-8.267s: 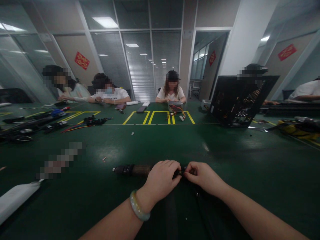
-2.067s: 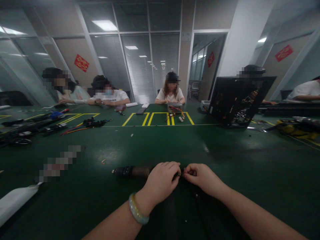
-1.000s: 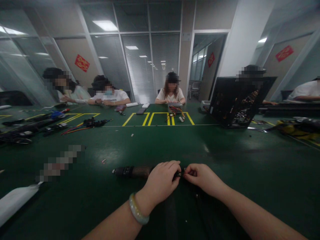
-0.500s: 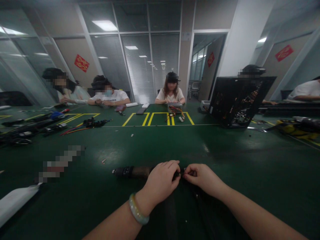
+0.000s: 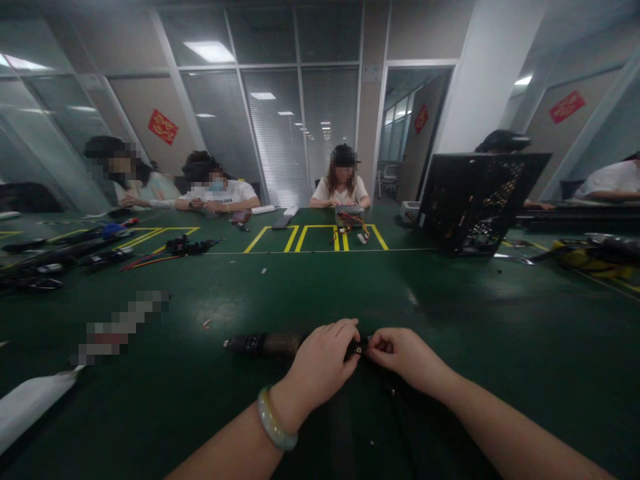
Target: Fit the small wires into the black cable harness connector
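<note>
As hands [image 5: 325,360] [image 5: 407,360] grip dk. tube [image 5: 280,345], shirt txt [image 5: 220,198] blurs.

open tabletop [image 5: 450,293] beyond right hand [image 5: 405,353], then black case [image 5: 455,200]

From my end, the left hand [image 5: 325,353] covered part of the dark cylindrical tool [image 5: 279,345], and the shiny piece [image 5: 359,349] by its thumb was too small to tell. I couldn't make out what the right hand [image 5: 403,352] pinched — too dark. The white object [image 5: 33,407] ran off the left edge; pixel blocks blurred the item [image 5: 120,327] beyond it. The black case [image 5: 465,193] mostly hid one person [image 5: 503,141].
</note>
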Demonstrator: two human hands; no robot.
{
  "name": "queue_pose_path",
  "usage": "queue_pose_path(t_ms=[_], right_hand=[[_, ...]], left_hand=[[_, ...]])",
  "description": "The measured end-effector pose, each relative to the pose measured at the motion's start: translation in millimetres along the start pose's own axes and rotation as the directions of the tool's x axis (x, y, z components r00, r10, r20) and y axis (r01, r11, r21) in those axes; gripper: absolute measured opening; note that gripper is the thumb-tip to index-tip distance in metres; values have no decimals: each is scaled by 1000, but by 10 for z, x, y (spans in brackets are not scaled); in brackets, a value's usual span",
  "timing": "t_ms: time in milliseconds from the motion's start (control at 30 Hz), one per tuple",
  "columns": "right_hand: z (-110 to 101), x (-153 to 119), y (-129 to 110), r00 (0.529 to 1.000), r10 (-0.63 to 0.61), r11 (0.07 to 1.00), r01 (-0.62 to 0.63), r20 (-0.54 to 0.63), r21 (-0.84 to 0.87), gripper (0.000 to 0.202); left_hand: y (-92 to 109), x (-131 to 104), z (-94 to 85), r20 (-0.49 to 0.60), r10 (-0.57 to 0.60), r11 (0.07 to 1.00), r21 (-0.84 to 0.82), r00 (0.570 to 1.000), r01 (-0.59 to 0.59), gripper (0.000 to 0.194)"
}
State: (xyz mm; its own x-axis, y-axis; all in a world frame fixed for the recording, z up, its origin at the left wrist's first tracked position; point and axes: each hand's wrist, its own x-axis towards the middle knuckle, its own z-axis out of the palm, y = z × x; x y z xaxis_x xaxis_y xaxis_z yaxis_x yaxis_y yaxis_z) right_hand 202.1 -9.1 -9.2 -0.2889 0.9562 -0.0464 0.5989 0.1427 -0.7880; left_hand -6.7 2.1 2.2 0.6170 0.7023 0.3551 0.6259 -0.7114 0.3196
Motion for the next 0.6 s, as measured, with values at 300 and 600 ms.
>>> queue_pose_path(t_ms=[300,600], right_hand=[[-28,-5,-28,1000,-8,999,9,7,-45,12],[-52,-40,-122,1000,-10,998,11,11,-58,13]], left_hand=[[9,5,-33,22,42,999,1,999,-42,11],[7,-5,-31,16,7,1000,-18,1000,-7,17]])
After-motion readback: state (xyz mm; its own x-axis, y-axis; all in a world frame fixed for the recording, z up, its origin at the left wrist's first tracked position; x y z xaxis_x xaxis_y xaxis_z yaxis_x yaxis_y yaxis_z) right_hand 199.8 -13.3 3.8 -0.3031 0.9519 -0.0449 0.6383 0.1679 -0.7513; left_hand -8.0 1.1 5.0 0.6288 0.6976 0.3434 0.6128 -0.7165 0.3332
